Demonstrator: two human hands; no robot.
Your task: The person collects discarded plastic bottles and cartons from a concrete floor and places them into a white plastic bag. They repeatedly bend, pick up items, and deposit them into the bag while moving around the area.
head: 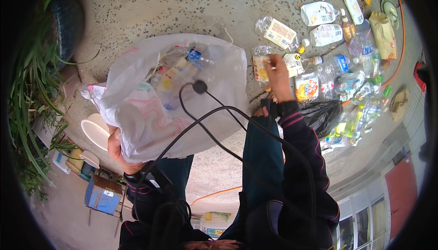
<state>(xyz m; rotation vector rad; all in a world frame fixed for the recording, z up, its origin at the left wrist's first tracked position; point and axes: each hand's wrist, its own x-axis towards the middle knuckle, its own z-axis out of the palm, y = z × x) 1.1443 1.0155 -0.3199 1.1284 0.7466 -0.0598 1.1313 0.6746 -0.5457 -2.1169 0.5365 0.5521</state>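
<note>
A large white woven plastic sack point(219, 113) lies with its mouth spread wide, several used plastic bottles point(174, 70) visible inside. My left hand point(118, 149) grips the sack's edge at its lower left. To the right of the sack, my right hand point(278, 75) reaches down over a clear plastic bottle with a cream label point(260, 68). The fingers are at the bottle's label; whether they have closed on it cannot be told. Beside that hand lie a bottle with a yellow and black label point(293, 64) and a bottle with an orange label point(307, 86).
Many empty bottles point(323, 13) cover the ground at the right, beside a black plastic bag point(318, 115) and a brown paper bag point(383, 34). An orange hose point(398, 58) curves past them. Potted plants point(30, 99) and a pale basin point(95, 132) are at the left. Black cables cross the view.
</note>
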